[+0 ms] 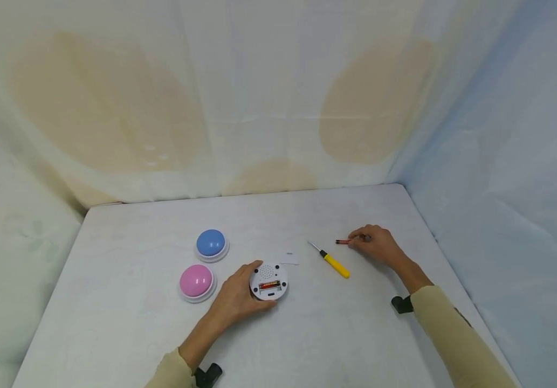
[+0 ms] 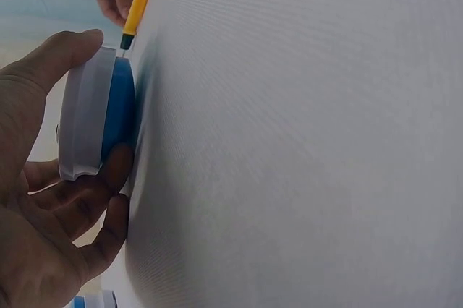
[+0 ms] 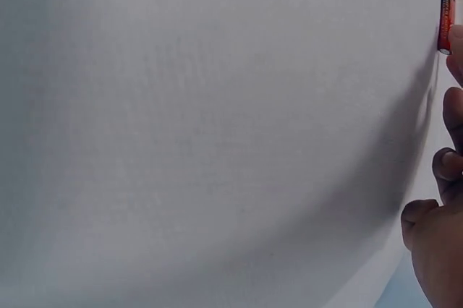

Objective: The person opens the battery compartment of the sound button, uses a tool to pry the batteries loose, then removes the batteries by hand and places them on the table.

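My left hand point(image 1: 239, 293) grips a round white button device point(image 1: 278, 290), turned underside up. Its battery compartment is uncovered, with a red battery point(image 1: 270, 285) lying inside. In the left wrist view the device's blue dome point(image 2: 119, 109) faces the tabletop, thumb on one side of the casing and fingers on the other. Over at the right, my right hand point(image 1: 375, 245) pinches another red battery point(image 1: 342, 242), which sticks out leftward from the fingertips. The right wrist view has this battery point(image 3: 447, 22) at its edge, partly covered by a fingertip. A small dark grey spot shows among these fingers.
A yellow-handled screwdriver point(image 1: 337, 266) lies between the hands. Left of the left hand stand a blue-domed button point(image 1: 211, 242) and a pink-domed one point(image 1: 196, 280). A small white piece point(image 1: 289, 259) lies just beyond the held device. Cloth walls point(image 1: 259, 108) enclose the white table point(image 1: 128, 258).
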The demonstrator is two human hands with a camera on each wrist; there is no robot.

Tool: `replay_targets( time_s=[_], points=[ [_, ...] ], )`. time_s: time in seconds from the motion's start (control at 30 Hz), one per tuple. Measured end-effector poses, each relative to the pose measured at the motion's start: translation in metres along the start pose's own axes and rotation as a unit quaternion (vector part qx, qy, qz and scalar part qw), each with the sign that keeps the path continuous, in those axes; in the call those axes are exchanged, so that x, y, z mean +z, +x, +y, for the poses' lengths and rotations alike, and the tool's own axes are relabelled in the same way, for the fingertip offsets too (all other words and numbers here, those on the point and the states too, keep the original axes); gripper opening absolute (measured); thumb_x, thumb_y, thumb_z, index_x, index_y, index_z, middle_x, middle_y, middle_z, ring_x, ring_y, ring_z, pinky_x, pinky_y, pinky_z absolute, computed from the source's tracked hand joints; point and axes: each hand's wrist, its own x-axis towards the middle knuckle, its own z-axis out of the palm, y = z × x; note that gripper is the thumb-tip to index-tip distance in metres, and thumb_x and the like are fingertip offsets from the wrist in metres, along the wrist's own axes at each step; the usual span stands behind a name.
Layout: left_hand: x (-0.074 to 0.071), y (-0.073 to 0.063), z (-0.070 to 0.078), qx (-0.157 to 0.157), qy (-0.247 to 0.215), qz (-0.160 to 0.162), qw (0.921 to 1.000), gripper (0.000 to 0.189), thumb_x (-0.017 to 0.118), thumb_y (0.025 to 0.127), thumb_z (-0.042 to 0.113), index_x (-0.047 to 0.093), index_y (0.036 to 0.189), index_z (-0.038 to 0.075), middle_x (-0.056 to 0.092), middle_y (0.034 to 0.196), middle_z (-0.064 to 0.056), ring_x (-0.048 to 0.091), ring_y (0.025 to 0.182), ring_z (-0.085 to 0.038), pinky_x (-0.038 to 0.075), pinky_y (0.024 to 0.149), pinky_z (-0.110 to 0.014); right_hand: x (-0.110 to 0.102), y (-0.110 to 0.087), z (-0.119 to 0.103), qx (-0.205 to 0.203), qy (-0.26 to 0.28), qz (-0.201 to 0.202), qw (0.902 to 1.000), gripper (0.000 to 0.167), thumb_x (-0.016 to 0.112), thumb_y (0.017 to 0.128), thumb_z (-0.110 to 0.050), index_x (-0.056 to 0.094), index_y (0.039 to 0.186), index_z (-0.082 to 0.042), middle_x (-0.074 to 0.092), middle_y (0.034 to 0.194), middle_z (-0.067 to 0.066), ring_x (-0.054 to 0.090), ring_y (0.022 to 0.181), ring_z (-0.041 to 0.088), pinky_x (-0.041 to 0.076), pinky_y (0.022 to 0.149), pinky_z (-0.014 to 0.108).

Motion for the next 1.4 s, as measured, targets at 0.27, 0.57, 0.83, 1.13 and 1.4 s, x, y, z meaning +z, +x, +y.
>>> replay_targets(
  time_s=[0.27, 0.57, 0.83, 1.13, 1.4],
  points=[
    [0.000, 0.000, 0.001, 0.002, -0.003, 0.001, 1.0000, 0.098, 0.090, 0.068, 0.051, 0.046, 0.148, 0.015, 0.057, 0.140, -0.010, 0.058, 0.117, -0.025, 0.048, 0.099, -0.046, 0.008, -0.014, -0.038, -0.058, 0.032, 0.064, 0.9957, 0.024, 0.076, 0.091, -0.030, 0.078, 0.110, -0.015, 0.059, 0.081, -0.006, 0.049, 0.082, 0.018, 0.040, 0.071, 0.033],
    [0.000, 0.000, 0.000, -0.005, -0.003, -0.003, 1.0000, 0.099, 0.090, 0.067, 0.052, 0.047, 0.148, 0.016, 0.056, 0.141, -0.009, 0.058, 0.120, -0.026, 0.048, 0.100, -0.047, 0.051, -0.048, -0.135, -0.177, 0.061, 0.031, 0.9819, 0.027, 0.080, 0.086, -0.033, 0.079, 0.111, -0.022, 0.052, 0.079, -0.017, 0.050, 0.083, 0.020, 0.036, 0.076, 0.034],
    [-0.001, 0.003, 0.000, 0.006, 0.005, -0.001, 1.0000, 0.099, 0.088, 0.068, 0.055, 0.046, 0.148, 0.015, 0.058, 0.136, -0.008, 0.059, 0.111, -0.021, 0.050, 0.092, -0.041, 0.081, -0.056, -0.165, -0.198, -0.033, 0.015, 0.9794, 0.035, 0.082, 0.082, -0.040, 0.078, 0.115, -0.029, 0.053, 0.078, -0.016, 0.040, 0.080, 0.005, 0.031, 0.075, 0.033],
    [0.001, 0.004, 0.000, 0.009, 0.004, 0.002, 1.0000, 0.100, 0.089, 0.067, 0.055, 0.047, 0.148, 0.015, 0.058, 0.136, -0.008, 0.059, 0.109, -0.020, 0.051, 0.090, -0.040, 0.090, -0.055, -0.169, -0.238, -0.073, 0.038, 0.9677, 0.030, 0.081, 0.084, -0.039, 0.080, 0.111, -0.026, 0.053, 0.076, -0.016, 0.037, 0.077, 0.006, 0.031, 0.075, 0.034],
    [0.003, 0.005, 0.002, 0.018, -0.002, 0.008, 0.9998, 0.099, 0.090, 0.067, 0.052, 0.047, 0.148, 0.014, 0.060, 0.133, -0.007, 0.059, 0.106, -0.019, 0.051, 0.088, -0.040, 0.085, -0.054, -0.170, -0.266, -0.085, 0.043, 0.9591, 0.021, 0.083, 0.083, -0.035, 0.082, 0.101, -0.025, 0.057, 0.077, -0.016, 0.039, 0.078, 0.005, 0.026, 0.071, 0.030]
  ],
)
